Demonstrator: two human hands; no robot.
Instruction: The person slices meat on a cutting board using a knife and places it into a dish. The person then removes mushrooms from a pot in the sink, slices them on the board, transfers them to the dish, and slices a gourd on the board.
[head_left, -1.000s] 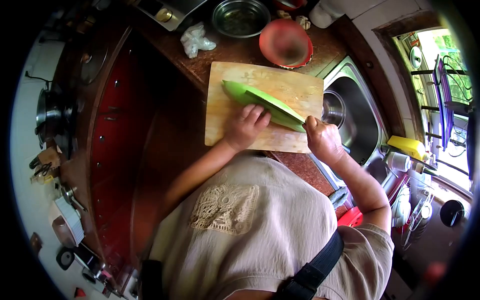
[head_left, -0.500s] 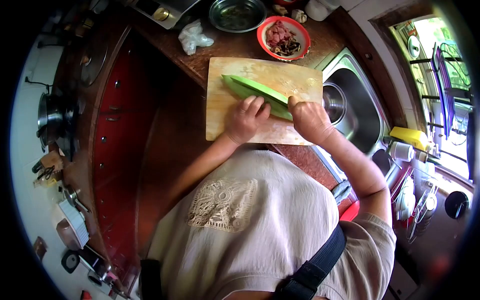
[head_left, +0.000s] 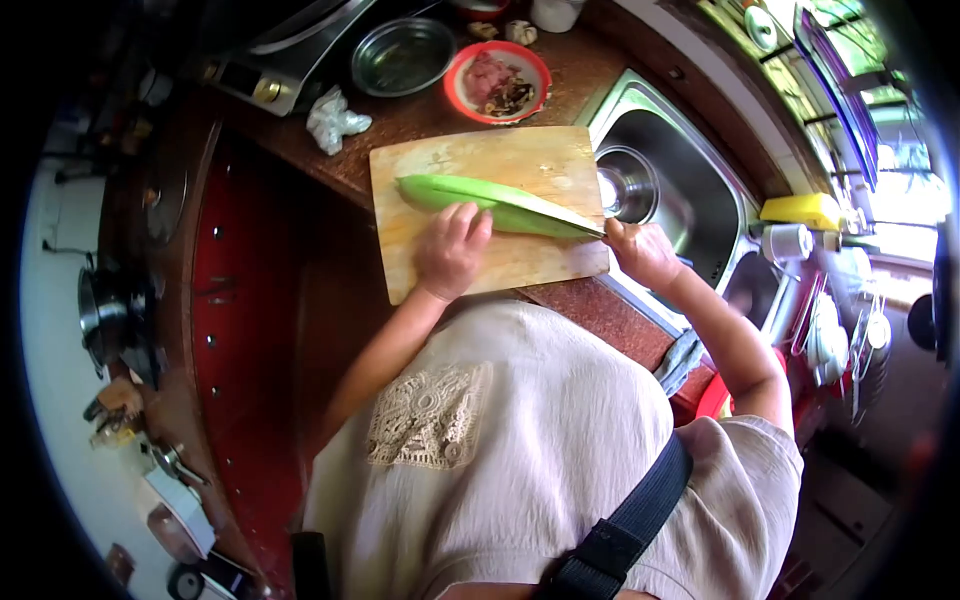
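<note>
A long green vegetable point(head_left: 500, 205) lies slantwise on the wooden cutting board point(head_left: 550, 158), with a lengthwise split along it. My left hand point(head_left: 453, 250) presses on its near side, fingertips bent over the lower edge. At the right end of the vegetable, my right hand point(head_left: 643, 250) is closed around what looks like a knife handle. A thin dark blade edge point(head_left: 588, 230) shows just beside those fingers; most of the blade is hidden by the vegetable.
Behind the board stand a red-rimmed bowl point(head_left: 540, 70) of meat and dark pieces, a metal bowl point(head_left: 403, 58) and a white plastic bag point(head_left: 335, 120). The sink point(head_left: 690, 150) holding a metal pot point(head_left: 630, 185) is at the right. A stove point(head_left: 270, 85) sits upper left.
The view has shifted and turned. My right hand has gone from over the vegetable back out to its right end. My left hand still presses on the vegetable.
</note>
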